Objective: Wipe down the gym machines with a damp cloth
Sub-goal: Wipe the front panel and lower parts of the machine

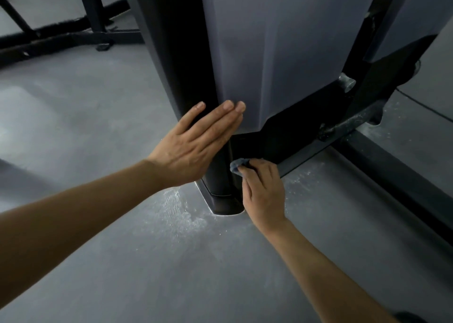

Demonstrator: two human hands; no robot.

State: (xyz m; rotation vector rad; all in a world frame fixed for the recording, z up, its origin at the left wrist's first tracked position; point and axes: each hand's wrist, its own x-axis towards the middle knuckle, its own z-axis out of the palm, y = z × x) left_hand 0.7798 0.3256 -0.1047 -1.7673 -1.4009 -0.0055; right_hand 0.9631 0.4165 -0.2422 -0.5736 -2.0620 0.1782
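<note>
A gym machine with a grey shroud (264, 52) and a black upright post (220, 183) fills the upper middle of the head view. My left hand (196, 141) lies flat, fingers straight, against the post and the lower corner of the shroud. Below it, my right hand (262, 190) grips a small bunched blue-grey cloth (237, 164) and presses it against the black lower frame beside the post's foot. Most of the cloth is hidden in my fingers.
The grey floor (122, 261) shows white dust patches around the post's foot. A black base rail (392, 175) runs off to the right, with a dusty bracket and bolt above it. Another machine's black frame (73, 33) stands at the upper left.
</note>
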